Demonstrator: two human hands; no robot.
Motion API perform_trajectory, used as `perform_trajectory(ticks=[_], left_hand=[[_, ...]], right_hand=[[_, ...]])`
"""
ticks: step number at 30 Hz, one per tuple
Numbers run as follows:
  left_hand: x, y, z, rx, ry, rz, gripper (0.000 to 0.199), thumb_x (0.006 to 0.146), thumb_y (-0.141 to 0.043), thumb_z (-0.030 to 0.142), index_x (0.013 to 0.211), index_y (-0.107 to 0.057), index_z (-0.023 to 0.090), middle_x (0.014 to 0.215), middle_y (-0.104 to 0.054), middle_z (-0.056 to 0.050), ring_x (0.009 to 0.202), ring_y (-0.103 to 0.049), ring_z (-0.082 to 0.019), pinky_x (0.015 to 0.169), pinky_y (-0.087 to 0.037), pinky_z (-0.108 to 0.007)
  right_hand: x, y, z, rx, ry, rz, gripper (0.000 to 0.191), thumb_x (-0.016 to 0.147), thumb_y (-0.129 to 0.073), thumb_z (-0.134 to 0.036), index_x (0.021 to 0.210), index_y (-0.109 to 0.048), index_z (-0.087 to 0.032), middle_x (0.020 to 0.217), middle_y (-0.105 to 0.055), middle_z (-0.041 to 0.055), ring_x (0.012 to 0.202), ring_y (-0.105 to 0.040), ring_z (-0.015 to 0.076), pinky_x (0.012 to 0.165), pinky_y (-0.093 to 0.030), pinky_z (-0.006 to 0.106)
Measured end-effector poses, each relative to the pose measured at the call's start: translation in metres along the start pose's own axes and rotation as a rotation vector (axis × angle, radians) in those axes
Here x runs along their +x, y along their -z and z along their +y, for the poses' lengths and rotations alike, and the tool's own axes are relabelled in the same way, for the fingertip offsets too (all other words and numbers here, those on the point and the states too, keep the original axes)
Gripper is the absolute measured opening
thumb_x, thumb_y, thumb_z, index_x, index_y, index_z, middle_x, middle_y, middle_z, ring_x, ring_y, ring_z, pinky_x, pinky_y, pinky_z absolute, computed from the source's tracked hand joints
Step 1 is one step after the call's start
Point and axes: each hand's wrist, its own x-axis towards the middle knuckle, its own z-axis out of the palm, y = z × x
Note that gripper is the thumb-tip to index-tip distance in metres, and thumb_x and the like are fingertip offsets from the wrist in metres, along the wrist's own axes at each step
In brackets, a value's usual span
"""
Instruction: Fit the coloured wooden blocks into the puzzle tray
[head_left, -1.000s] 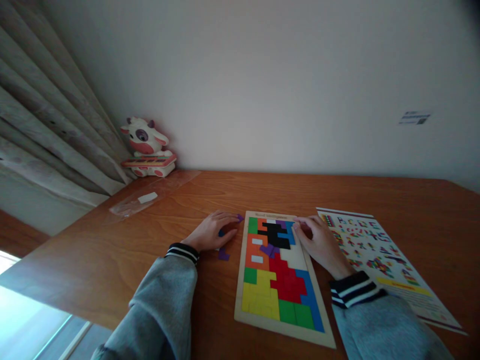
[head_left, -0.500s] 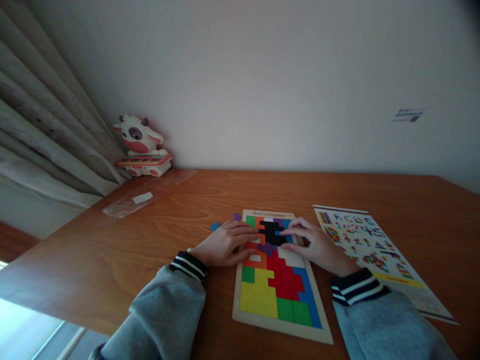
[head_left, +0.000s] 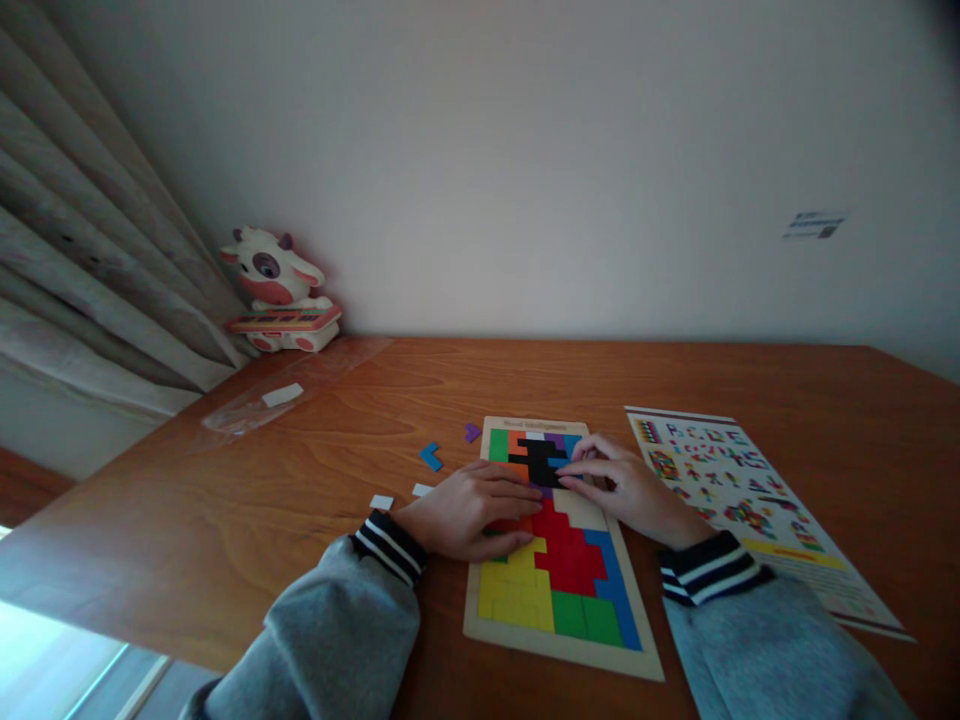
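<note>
My left hand (head_left: 476, 510) lies palm-down across the left side of the puzzle board (head_left: 562, 646), thumb apart from my loosely extended fingers. My right hand (head_left: 619, 485) curls over the board's upper right, thumb and fingertips close together at the black pieces (head_left: 541, 462), though I cannot tell whether they pinch one. The board lies on the table (head_left: 300, 560), left of the printed sheet (head_left: 750, 515).
</note>
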Motion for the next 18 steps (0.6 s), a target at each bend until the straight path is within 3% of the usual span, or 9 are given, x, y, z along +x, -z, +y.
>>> perform_trajectory(ticks=[6,12,18], left_hand=[[0.0010,-0.0003,0.0005,0.007,0.005,-0.006,0.033,0.096,-0.057,0.033,0.124,-0.064,0.018,0.126,-0.069,-0.009,0.119,-0.061,-0.025,0.107,-0.047,-0.043],[0.0010,0.0010,0.0013,0.044,-0.009,-0.007,0.039,0.094,-0.061,0.037,0.128,-0.063,0.019,0.134,-0.064,-0.011,0.129,-0.053,-0.029,0.110,-0.044,-0.046],[0.0009,-0.0011,-0.0005,0.040,-0.016,-0.018,0.040,0.096,-0.058,0.039,0.129,-0.062,0.017,0.129,-0.067,-0.011,0.126,-0.055,-0.028,0.110,-0.043,-0.045]], right_hand=[[0.0007,0.0008,-0.0006,0.022,0.008,-0.014,0.022,0.089,-0.068,-0.042,0.106,-0.077,-0.032,0.102,-0.064,0.0060,0.095,-0.064,0.0216,0.083,-0.054,0.037],[0.0010,0.0002,-0.0023,-0.024,0.033,0.003,0.019,0.092,-0.065,-0.036,0.105,-0.078,-0.031,0.101,-0.065,0.0059,0.094,-0.065,0.0211,0.083,-0.054,0.037],[0.0014,0.0005,-0.0073,-0.063,0.076,0.023,0.018,0.095,-0.061,-0.030,0.096,-0.078,-0.027,0.098,-0.065,0.0058,0.089,-0.064,0.0193,0.079,-0.053,0.034]])
